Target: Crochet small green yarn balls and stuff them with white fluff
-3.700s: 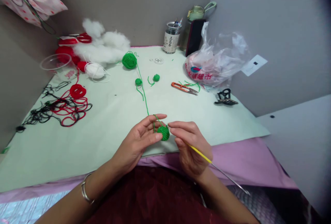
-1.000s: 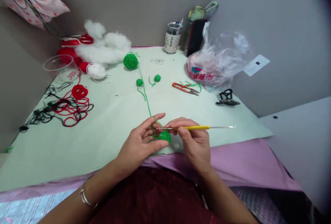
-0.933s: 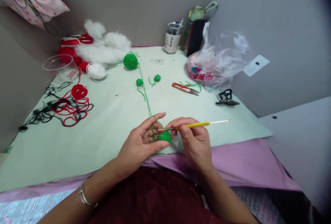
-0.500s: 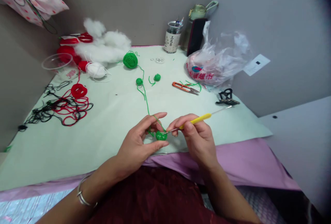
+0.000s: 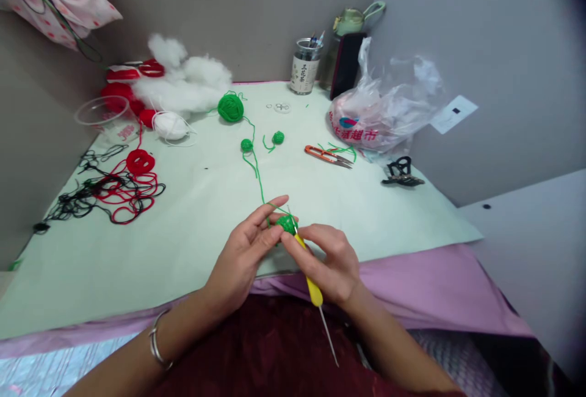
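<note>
Between thumb and fingers, my left hand pinches a small green crochet piece. A strand of green yarn runs over my left fingers and back to a green yarn ball. My right hand is closed on a crochet hook with a yellow handle. The hook's upper metal end lies at the crochet piece, near the yarn; its other metal end points down toward my lap. Exactly where the tip meets the stitches is too small to tell.
Two small green crocheted balls lie beyond my hands. Orange thread snips, a black hair claw and a plastic bag are on the right. Tangled red and black yarn and white stuffing lie on the left.
The crochet hook has swung from pointing up and right to pointing down toward my lap. My right hand has turned and moved closer to my left; the crochet piece is slightly higher.
</note>
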Available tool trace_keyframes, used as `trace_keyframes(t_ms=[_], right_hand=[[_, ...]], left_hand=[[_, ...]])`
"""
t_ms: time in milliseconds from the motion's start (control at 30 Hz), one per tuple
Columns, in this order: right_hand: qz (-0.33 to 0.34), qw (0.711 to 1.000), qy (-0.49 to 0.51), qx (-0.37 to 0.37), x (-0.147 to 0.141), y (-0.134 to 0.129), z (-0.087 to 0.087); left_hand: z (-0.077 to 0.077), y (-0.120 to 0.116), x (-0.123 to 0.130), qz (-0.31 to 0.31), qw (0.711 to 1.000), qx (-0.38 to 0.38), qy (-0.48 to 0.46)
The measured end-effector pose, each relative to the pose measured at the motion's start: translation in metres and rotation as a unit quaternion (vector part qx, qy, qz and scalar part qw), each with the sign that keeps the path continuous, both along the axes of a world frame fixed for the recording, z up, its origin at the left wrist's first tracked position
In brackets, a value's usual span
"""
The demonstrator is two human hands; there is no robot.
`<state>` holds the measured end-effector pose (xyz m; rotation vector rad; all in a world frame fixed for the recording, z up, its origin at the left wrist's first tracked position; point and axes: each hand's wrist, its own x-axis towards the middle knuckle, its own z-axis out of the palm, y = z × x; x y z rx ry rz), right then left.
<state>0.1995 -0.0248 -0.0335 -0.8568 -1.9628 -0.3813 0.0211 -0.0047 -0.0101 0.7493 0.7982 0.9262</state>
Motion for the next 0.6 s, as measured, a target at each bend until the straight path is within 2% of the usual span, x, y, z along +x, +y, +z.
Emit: trace_keyframes(t_ms=[33, 100, 200, 300, 400, 500, 567, 600], right_hand=[[0.016, 1.000, 0.015, 0.000, 0.000, 0.001, -0.002], [0.053, 0.994, 0.082, -0.047, 0.001, 0.002, -0.003], [0.119, 0.954, 0.215, -0.171, 0.003, 0.004, 0.001], [0.157, 0.912, 0.289, -0.244, 0.007, 0.003, 0.006], [0.151, 0.876, 0.350, -0.297, 0.012, 0.002, 0.007], [0.166, 0.813, 0.441, -0.342, 0.015, 0.004, 0.006], [0.182, 0.778, 0.478, -0.366, 0.014, 0.006, 0.006], [0.184, 0.775, 0.478, -0.371, 0.012, 0.007, 0.006]], left_hand=[[0.001, 0.001, 0.000, -0.018, 0.998, -0.039, -0.042], [0.002, 0.005, -0.001, -0.051, 0.989, -0.095, -0.097], [-0.001, 0.010, -0.004, -0.066, 0.987, -0.105, -0.102], [-0.004, 0.013, -0.008, -0.055, 0.996, -0.049, -0.044], [-0.005, 0.014, -0.013, -0.048, 0.996, 0.058, 0.037], [-0.002, 0.013, -0.017, -0.050, 0.983, 0.146, 0.104], [-0.001, 0.010, -0.016, -0.043, 0.978, 0.168, 0.119], [-0.001, 0.009, -0.014, -0.039, 0.978, 0.167, 0.116]])
